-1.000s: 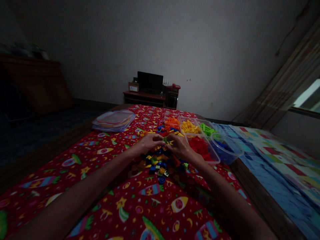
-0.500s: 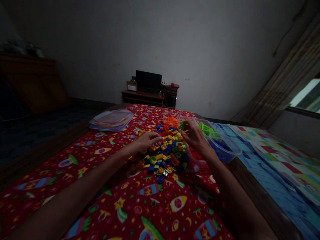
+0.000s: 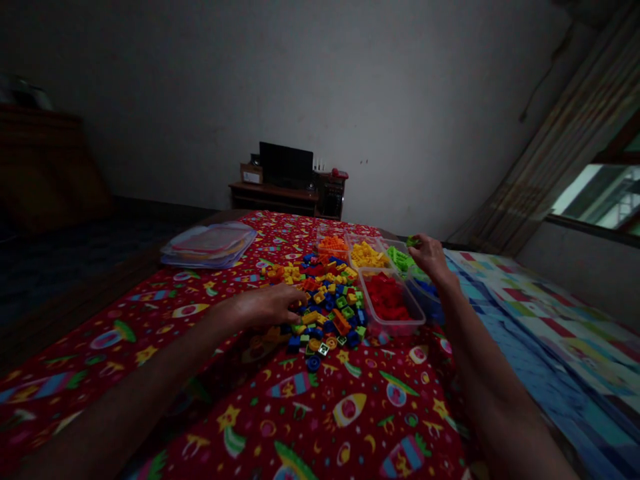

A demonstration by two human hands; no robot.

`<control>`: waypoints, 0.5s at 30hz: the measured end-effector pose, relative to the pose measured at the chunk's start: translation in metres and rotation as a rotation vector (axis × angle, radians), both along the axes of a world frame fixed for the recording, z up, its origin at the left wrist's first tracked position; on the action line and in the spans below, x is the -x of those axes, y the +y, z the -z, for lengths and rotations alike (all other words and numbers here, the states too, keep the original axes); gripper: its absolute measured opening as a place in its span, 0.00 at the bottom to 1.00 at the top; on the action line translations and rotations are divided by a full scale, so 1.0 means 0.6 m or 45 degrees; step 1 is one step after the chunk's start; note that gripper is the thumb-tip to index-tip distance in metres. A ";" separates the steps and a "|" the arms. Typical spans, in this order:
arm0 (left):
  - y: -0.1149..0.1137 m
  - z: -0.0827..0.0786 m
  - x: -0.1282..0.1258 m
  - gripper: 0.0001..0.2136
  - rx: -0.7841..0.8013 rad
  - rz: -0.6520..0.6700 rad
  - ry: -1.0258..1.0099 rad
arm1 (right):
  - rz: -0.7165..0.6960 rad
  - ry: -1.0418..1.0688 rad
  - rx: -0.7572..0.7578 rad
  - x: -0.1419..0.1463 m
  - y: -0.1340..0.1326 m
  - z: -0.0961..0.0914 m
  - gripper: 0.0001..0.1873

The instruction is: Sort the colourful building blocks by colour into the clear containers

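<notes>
My left hand (image 3: 273, 305) reaches over the left side of a mixed pile of plastic building blocks (image 3: 327, 308), its thumb apart from its fingers and nothing visible between them. My right hand (image 3: 431, 255) is raised at the back right, pinching a green building block (image 3: 413, 241) in its fingertips. Below and left of that block stands a clear box of green blocks (image 3: 399, 259). Red blocks (image 3: 386, 298) fill a box right of the pile. Boxes of yellow blocks (image 3: 369, 255) and orange blocks (image 3: 332, 245) sit behind it. My right wrist partly hides a round tub (image 3: 425, 293) with blue blocks.
A stack of clear lids (image 3: 210, 245) lies at the left of the red patterned cloth (image 3: 320, 427). Beyond the far end are a monitor (image 3: 286, 165) and a low wooden stand (image 3: 273, 195). A bed with a patchwork cover (image 3: 540, 287) is on the right.
My right hand has moved right from above the yellow box to beside the green box, carrying the green block. My left hand has lowered toward the pile and its fingers have parted. The view has shifted slightly.
</notes>
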State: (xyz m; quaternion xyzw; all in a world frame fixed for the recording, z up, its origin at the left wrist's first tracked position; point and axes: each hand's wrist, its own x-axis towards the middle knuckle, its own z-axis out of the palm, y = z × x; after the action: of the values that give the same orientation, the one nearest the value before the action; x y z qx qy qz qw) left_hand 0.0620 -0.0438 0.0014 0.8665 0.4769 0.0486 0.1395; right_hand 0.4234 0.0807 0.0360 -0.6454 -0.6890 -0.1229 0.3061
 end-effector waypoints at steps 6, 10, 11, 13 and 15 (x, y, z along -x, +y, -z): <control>-0.003 0.009 -0.008 0.15 0.016 0.018 0.057 | -0.017 -0.110 0.042 -0.004 0.018 -0.019 0.20; 0.002 0.019 -0.013 0.14 -0.033 0.034 0.062 | -0.239 -0.021 -0.021 0.060 -0.034 -0.014 0.16; 0.004 0.022 -0.015 0.14 -0.042 0.035 0.067 | -0.336 -0.019 -0.011 0.083 -0.050 -0.010 0.15; 0.006 0.024 -0.018 0.13 -0.040 0.034 0.061 | -0.506 -0.060 0.015 0.132 -0.080 -0.001 0.13; 0.008 0.021 -0.019 0.13 -0.017 0.024 0.031 | -0.664 -0.103 0.103 0.179 -0.104 0.006 0.11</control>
State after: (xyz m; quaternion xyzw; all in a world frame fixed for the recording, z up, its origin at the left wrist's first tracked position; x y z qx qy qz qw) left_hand 0.0734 -0.0389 -0.0111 0.8723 0.4701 0.0401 0.1284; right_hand 0.3159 0.0182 0.0323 -0.4524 -0.8480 -0.0380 0.2735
